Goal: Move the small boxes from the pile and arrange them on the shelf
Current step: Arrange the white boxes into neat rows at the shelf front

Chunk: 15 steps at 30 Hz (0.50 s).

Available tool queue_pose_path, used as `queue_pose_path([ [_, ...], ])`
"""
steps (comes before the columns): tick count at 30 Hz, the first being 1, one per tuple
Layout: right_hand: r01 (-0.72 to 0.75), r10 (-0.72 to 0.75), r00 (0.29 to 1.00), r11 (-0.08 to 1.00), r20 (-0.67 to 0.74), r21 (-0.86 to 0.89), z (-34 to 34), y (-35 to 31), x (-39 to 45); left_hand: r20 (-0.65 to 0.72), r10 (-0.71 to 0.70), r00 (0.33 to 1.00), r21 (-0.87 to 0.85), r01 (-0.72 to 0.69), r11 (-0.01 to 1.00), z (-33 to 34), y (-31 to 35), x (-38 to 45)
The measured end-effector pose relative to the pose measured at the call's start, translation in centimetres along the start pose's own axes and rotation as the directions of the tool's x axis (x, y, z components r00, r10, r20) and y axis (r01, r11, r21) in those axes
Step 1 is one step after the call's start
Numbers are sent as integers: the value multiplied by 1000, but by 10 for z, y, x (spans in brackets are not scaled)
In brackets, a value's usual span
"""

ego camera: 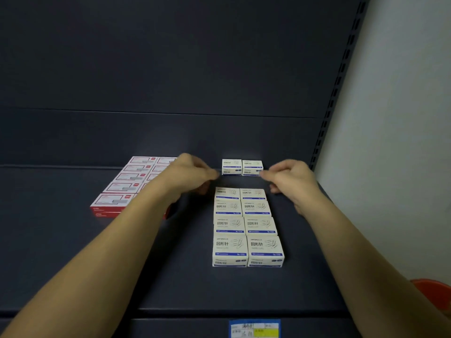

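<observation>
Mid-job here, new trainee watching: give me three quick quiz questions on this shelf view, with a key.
1. True or false: the two rear white boxes touch the white block in front.
2. Which boxes lie beside the left hand: A red, B green, C black?
3. How many white boxes form the front block's top layer?

Key: 1 false, a strip of bare shelf separates them. 2 A, the red boxes. 3 eight. The right hand is at the rear pair.
</observation>
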State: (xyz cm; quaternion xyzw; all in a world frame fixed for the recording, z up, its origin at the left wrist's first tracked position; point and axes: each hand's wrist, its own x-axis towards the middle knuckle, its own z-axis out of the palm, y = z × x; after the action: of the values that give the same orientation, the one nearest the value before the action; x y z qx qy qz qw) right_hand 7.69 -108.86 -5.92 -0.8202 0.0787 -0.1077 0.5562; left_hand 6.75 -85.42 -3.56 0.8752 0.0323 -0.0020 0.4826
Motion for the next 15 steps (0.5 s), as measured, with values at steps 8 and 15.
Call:
queue_pose_path([
  [8, 293, -315, 945, 933, -82, -209, 13, -6, 31, -218, 241, 946, 134, -215, 967, 14, 12, 33],
  [15, 252, -275, 958, 943, -83, -218, 35, 12, 52, -234, 174, 957, 175, -134, 975, 42, -1, 61],
])
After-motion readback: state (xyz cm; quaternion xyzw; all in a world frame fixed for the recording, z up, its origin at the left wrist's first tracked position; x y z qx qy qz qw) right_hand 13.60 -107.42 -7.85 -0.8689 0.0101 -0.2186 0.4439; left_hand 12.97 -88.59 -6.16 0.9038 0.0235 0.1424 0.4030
